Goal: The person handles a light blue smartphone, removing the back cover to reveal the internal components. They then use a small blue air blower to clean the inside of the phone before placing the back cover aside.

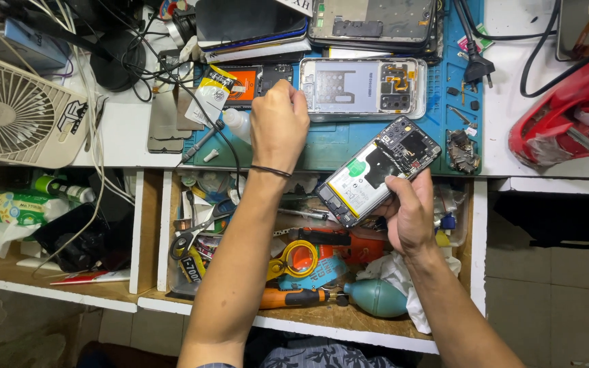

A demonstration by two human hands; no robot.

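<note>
Holding an opened phone (378, 178) over the cluttered drawer (475, 232)

An opened phone (379, 178) is sitting in the right hand (410, 215) above the open drawer (475, 238). A phone frame (363, 87) is lying on the mat (335, 146) on the counter (124, 133), just right of the left hand (279, 123). A fan (15, 112) is standing far left, and a plug (477, 67) is lying to the frame's right.
</note>
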